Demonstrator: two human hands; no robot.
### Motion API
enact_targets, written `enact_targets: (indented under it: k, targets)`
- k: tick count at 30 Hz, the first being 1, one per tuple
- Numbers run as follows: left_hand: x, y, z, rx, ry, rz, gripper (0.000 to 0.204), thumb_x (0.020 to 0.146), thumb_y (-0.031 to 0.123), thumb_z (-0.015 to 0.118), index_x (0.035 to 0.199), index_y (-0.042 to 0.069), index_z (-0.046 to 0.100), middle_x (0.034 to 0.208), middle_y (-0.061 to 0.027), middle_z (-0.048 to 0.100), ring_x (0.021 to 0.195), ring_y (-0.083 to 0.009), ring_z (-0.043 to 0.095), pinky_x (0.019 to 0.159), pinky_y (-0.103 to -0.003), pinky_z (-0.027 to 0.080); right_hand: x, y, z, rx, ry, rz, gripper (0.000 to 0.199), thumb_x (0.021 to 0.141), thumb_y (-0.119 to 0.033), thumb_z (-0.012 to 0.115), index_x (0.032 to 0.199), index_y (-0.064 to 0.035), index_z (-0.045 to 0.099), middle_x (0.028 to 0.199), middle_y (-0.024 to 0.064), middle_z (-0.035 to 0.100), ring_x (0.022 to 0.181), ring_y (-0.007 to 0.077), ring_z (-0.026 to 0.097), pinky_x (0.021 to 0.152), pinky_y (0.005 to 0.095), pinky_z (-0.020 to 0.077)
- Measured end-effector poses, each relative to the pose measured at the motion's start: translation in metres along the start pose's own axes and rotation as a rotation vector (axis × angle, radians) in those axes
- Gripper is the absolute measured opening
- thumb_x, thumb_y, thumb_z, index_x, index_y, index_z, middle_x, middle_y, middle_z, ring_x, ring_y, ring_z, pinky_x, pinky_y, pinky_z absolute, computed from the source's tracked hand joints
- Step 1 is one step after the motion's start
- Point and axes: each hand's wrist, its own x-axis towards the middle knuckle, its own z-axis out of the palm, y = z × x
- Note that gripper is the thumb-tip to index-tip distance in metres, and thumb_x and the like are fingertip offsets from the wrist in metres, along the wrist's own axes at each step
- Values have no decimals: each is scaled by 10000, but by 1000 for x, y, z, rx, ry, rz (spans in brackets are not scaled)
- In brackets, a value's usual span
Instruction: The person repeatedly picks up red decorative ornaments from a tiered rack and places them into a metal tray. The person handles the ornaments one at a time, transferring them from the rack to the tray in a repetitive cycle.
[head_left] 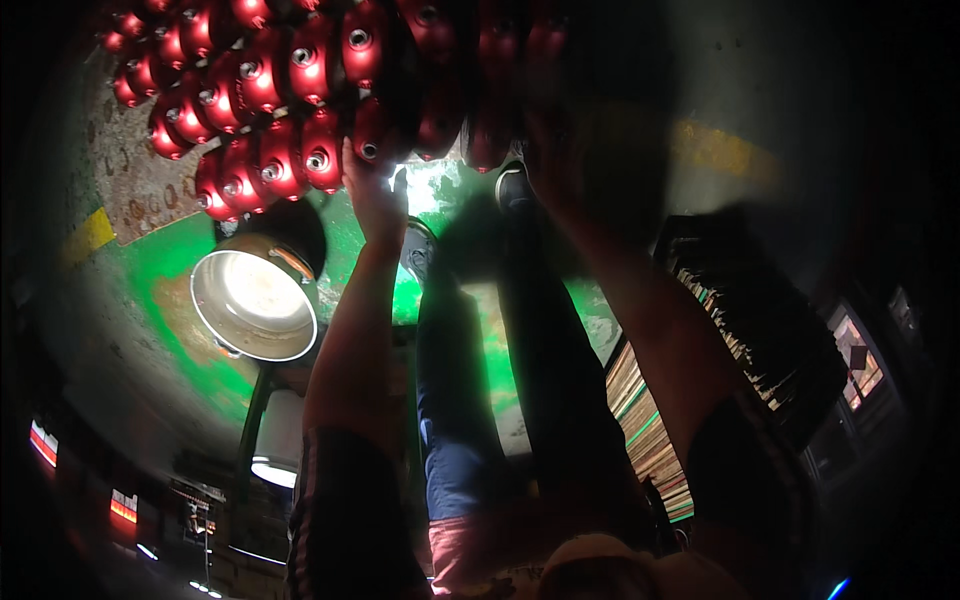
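Observation:
Glossy red rounded metal parts, many with a round hole in a metal-rimmed fitting, stand in close rows at the top of the head view. At the near edge of these rows, my left hand [377,205] is up against one red metal part [369,138], its fingers at the left side and its thumb at the right. My right hand [552,160] reaches into shadow beside the right end of the nearest row, close to another red part [488,142]. Darkness hides its fingers, so its grip cannot be made out.
A worn board [140,195] lies under the rows at the left. On the green floor stands a round metal pot [205,315] with an orange-brown handle. Stacked flat sheets [645,430] are at my right. My shoes [416,250] are just below the rows.

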Motion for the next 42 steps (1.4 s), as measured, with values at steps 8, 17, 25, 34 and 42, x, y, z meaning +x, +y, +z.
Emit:
enact_targets:
  k: [8, 17, 25, 34, 42]
  targets:
    - [9, 2, 10, -164, 107, -142, 507, 786, 67, 769, 1254, 234, 668, 1385, -158, 452, 1251, -349, 465, 1031, -408, 411, 19, 15, -21, 211, -34, 214, 473, 891, -252, 678, 1346, -177, 573, 1323, 144, 576, 1222, 332, 540, 1088, 429, 394]
    - [-69, 42, -137, -303, -29, -333, 654, 792, 48, 709, 1409, 192, 550, 1254, -162, 495, 1210, -348, 495, 1047, -416, 408, -56, -39, -190, 707, 68, 508, 713, 793, -119, 764, 1443, -104, 470, 1438, 109, 489, 1356, 274, 421, 1136, 411, 347]
    - [-201, 128, -396, -1126, 337, -560, 635, 895, 29, 620, 1492, 32, 403, 1517, -127, 398, 1364, -222, 403, 1146, -398, 326, -67, -186, -288, 1284, -462, 349, 616, 871, -150, 669, 1440, -76, 446, 1388, 89, 501, 1327, 247, 441, 1132, 406, 335]
    - [-314, 153, -510, -2156, 632, -218, 684, 921, 416, 576, 1461, 42, 388, 1424, -206, 468, 1274, -368, 475, 955, -571, 468, -97, -445, -294, 1459, -1212, -426, 561, 979, -277, 493, 1465, -14, 396, 1472, 145, 465, 1352, 262, 461, 1140, 400, 373]
    - [-278, 48, -527, -2891, 615, 32, 793, 775, 540, 676, 1413, 127, 448, 1295, -161, 469, 1040, -324, 556, 739, -413, 512, -180, -617, -223, 2016, -1443, 17, 573, 968, -442, 544, 1317, 11, 530, 1167, 205, 646, 994, 287, 672, 721, 340, 619]
